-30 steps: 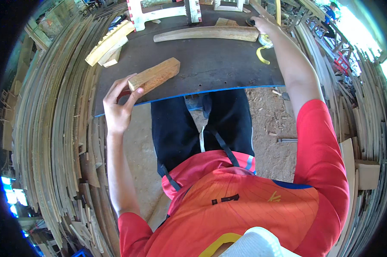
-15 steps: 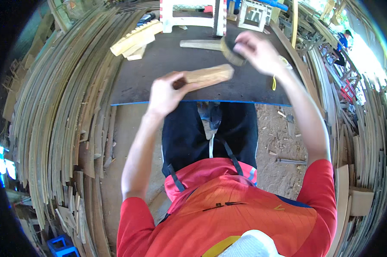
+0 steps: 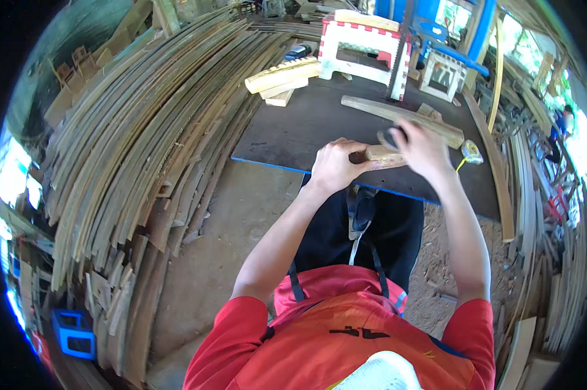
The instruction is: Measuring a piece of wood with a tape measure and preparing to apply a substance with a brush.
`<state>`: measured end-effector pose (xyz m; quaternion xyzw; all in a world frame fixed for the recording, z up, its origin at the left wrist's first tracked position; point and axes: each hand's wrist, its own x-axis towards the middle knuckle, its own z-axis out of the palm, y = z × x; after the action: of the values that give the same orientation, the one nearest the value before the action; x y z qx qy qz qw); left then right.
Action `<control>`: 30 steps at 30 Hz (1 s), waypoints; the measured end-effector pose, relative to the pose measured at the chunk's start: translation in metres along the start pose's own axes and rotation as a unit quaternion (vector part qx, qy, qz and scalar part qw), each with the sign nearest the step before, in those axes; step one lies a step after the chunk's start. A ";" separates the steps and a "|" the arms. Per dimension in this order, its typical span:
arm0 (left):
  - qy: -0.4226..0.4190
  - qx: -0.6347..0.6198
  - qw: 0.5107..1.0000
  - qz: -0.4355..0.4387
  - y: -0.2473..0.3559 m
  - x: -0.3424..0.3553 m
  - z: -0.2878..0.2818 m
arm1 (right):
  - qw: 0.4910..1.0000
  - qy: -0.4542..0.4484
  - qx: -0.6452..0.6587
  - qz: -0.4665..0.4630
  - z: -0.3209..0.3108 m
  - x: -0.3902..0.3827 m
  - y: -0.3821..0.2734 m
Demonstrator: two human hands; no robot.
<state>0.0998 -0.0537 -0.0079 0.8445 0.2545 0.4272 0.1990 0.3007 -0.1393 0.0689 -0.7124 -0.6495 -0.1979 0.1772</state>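
My left hand (image 3: 334, 163) is wrapped round one end of a short wooden block (image 3: 382, 158), held over the dark tabletop (image 3: 281, 130) near its blue-edged front. My right hand (image 3: 418, 149) is over the block's other end, gripping a dark round object (image 3: 391, 138) with a pale edge, blurred and partly hidden by my fingers. Whether that object touches the block I cannot tell. Just behind lies a long pale wooden piece (image 3: 370, 108), with a tape measure (image 3: 470, 151) and its yellow strap to the right.
Stacked wood pieces (image 3: 281, 77), a white-red stool (image 3: 337, 58), a small pale frame (image 3: 440, 78) and blue machinery (image 3: 462, 64) stand behind. Long boards (image 3: 131, 143) pile up left, more strips (image 3: 553, 279) right. A blue stool (image 3: 73, 333) is low left. A person (image 3: 560, 130) is far right.
My right hand has come from the far right of the table to the block, carrying the dark object. The block and my left hand moved rightward in view as the camera turned.
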 end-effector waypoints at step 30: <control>-0.057 -0.052 0.994 -0.081 -0.001 0.004 -0.004 | 0.991 0.083 0.109 0.003 0.018 -0.016 -0.029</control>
<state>0.0987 -0.0498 -0.0041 0.8326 0.2877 0.3739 0.2901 0.2718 -0.1413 0.0452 -0.6721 -0.6481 -0.1836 0.3076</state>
